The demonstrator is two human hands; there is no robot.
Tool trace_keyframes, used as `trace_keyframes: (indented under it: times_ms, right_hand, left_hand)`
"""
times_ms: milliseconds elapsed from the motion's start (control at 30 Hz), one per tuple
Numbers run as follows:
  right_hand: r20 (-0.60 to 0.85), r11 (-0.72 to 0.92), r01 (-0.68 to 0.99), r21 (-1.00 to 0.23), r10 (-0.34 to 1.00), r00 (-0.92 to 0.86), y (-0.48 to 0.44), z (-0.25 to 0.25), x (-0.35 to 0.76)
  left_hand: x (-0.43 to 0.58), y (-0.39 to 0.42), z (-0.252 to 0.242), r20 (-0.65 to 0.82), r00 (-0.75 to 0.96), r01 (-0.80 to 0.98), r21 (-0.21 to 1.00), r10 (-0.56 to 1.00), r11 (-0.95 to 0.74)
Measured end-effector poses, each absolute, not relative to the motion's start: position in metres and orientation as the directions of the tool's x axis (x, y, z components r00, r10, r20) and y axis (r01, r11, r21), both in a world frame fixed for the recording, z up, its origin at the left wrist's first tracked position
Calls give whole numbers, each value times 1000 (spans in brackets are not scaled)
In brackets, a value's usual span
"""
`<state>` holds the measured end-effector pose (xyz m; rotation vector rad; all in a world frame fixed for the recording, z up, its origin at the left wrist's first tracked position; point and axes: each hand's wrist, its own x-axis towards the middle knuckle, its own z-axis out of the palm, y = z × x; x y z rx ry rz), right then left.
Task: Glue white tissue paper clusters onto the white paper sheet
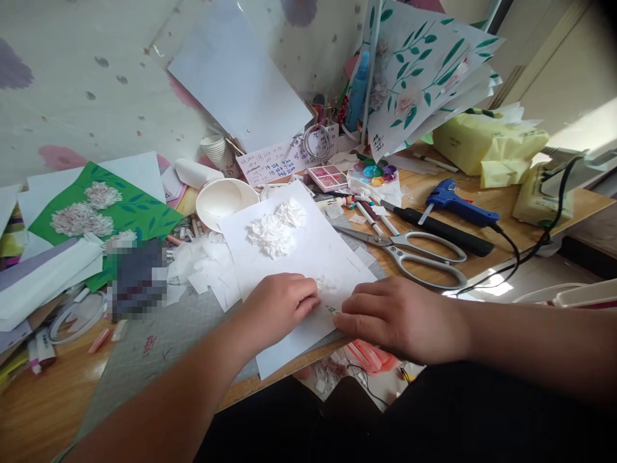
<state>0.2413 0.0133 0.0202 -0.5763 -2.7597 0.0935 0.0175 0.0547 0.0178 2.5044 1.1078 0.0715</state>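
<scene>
A white paper sheet (308, 328) lies aslant before me at the table's front edge. Two ruffled white paper flowers (272, 235) sit on its upper half. My left hand (284, 303) rests on the sheet with curled, closed fingers; whatever is in them is hidden. Just beyond its fingertips is a small crumpled whitish piece (326, 283). My right hand (398, 319) lies at the sheet's right edge, fingers bent and pressed together, and what they pinch I cannot make out. Close to its fingertips shows a small green mark (332, 310).
Scissors (409, 251), a blue glue gun (457, 202) and a black-handled knife (436, 228) lie at right. A white bowl (226, 202) and loose white paper pieces (205, 263) are left of the sheet. A grey cutting mat (159, 360) lies underneath. Green flower artwork (139, 209) is farther left.
</scene>
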Motion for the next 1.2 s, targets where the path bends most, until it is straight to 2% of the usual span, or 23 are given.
trace_keyframes:
  times_ms: [133,333,467,567,700,833,1033,1200]
  right_hand:
    - [281,928,372,3,356,-891,17,15,236]
    - [279,921,379,87,343,-897,15,12,225]
    - [313,921,367,130,313,-897,15,10,220]
    - [326,921,366,137,307,-894,15,11,219]
    - [356,916,374,146,304,-884,12,13,219]
    - [407,926,350,144,267,-874,9,14,218]
    - [388,920,365,144,287,-876,9,10,215]
    - [380,923,362,132,290,-878,9,8,214]
  left_hand:
    - [18,54,15,-86,689,694,363,719,-622]
    - [17,51,16,-46,662,712,353,748,-607]
    - [18,50,17,44,649,698,363,759,-618]
    - [20,50,17,128,685,656,319,717,-684]
    - [21,50,16,162,707,637,274,688,-720]
    - [19,52,15,184,690,632,320,700,-706]
    - [19,53,16,181,684,602,405,706,-688]
    - [23,52,13,219,698,600,341,682,-723]
